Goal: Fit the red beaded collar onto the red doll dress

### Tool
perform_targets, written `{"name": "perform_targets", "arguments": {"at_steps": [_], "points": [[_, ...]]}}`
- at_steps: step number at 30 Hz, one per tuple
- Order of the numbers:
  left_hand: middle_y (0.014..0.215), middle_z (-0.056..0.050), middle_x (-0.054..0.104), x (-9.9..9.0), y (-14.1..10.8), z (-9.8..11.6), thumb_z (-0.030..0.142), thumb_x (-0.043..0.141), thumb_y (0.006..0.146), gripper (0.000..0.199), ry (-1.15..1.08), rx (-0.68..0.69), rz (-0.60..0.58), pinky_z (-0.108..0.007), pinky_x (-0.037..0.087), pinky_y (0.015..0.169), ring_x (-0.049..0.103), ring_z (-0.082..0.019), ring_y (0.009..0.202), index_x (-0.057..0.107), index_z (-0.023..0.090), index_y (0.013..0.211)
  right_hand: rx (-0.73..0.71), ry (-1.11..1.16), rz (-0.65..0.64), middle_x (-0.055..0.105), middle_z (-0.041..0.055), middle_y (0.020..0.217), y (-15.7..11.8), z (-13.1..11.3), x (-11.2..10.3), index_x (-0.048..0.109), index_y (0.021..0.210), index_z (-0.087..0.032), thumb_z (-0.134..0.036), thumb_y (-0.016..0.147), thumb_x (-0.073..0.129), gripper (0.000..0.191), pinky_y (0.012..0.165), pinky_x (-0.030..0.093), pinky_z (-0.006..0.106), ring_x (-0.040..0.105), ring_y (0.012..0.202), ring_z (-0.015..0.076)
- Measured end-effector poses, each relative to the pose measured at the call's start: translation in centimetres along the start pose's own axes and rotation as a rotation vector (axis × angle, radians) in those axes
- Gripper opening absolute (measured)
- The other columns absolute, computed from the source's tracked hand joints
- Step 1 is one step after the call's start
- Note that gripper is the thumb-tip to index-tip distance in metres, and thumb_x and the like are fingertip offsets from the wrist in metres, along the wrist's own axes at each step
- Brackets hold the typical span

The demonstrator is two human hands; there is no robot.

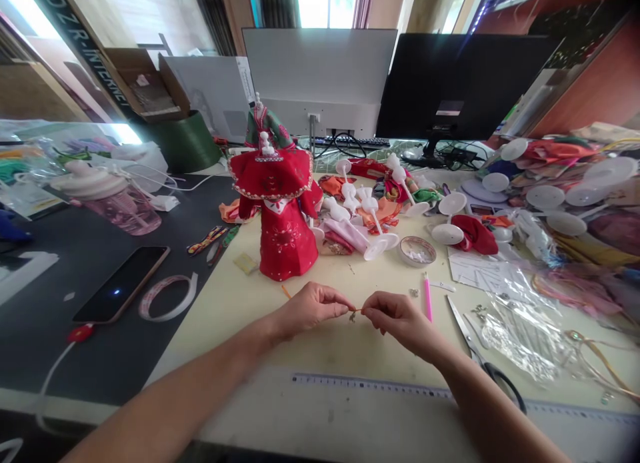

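The left hand (pixel 310 310) and right hand (pixel 400 323) are both pinching a tiny orange cord (pixel 356 310), though it's hard to tell at this size. It runs sideways between them, in front of the red doll dress (pixel 285 240).

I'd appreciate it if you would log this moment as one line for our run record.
Left hand: pinching thin orange cord | right hand: pinching same cord | nearby: pink-handled tool, scissors

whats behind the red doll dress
The back of a white monitor stands behind the red doll dress, with black cables at its foot; the dress hides the tabletop directly behind it.
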State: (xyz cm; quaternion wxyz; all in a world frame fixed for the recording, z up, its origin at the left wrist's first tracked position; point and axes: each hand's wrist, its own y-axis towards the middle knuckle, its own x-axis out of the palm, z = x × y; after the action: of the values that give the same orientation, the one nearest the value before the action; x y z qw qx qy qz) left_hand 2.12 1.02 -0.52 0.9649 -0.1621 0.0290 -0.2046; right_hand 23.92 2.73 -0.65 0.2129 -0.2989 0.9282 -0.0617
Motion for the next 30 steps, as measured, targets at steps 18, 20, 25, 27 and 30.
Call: {"name": "perform_targets", "arguments": {"at_steps": [18,20,25,27,30], "points": [[0.076,-0.003,0.066,-0.8,0.1,0.0,0.038,0.064,0.077,0.025,0.125,0.050,0.062,-0.020,0.042,0.058,0.057,-0.012,0.067,0.067,0.014,0.082,-0.020,-0.082,0.060,0.050,-0.0011,0.063,0.3,-0.6,-0.3,0.059,0.075,-0.019,-0.041,0.083,0.050,0.025,0.055,0.035,0.026,0.044,0.059,0.0124],[0.076,-0.003,0.064,-1.3,0.0,0.4,0.037,0.064,0.077,0.024,0.167,0.053,0.070,-0.020,0.041,0.058,0.056,-0.012,0.068,0.067,0.014,0.082,-0.031,-0.154,0.083,0.050,-0.0010,0.062,0.3,-0.7,-0.4,0.059,0.073,-0.019,-0.041,0.083,0.050,0.026,0.053,0.033,0.026,0.042,0.058,0.0122],[0.075,-0.002,0.061,-2.5,-0.5,1.5,0.039,0.061,0.078,0.025,0.334,0.062,0.043,-0.021,0.038,0.059,0.053,-0.012,0.068,0.066,0.015,0.082,-0.050,-0.257,0.114,0.045,-0.0025,0.058,0.2,-0.4,-0.8,0.053,0.066,-0.019,-0.040,0.085,0.049,0.029,0.051,0.027,0.025,0.036,0.055,0.0105],[0.073,-0.001,0.060,-3.0,-0.8,1.9,0.039,0.060,0.079,0.025,0.395,0.083,0.046,-0.021,0.037,0.058,0.051,-0.012,0.067,0.066,0.015,0.081,-0.043,-0.211,0.117,0.042,-0.0030,0.059,0.1,-0.2,-1.1,0.053,0.066,-0.019,-0.042,0.085,0.049,0.030,0.050,0.028,0.025,0.036,0.055,0.0105],[0.068,0.001,0.056,-3.7,-1.2,2.6,0.039,0.058,0.080,0.025,0.445,0.107,0.075,-0.021,0.034,0.055,0.048,-0.011,0.062,0.065,0.015,0.080,-0.037,-0.136,0.123,0.044,-0.0025,0.062,0.1,-0.2,-1.6,0.056,0.072,-0.019,-0.046,0.084,0.051,0.030,0.052,0.032,0.025,0.039,0.058,0.0112]]}}
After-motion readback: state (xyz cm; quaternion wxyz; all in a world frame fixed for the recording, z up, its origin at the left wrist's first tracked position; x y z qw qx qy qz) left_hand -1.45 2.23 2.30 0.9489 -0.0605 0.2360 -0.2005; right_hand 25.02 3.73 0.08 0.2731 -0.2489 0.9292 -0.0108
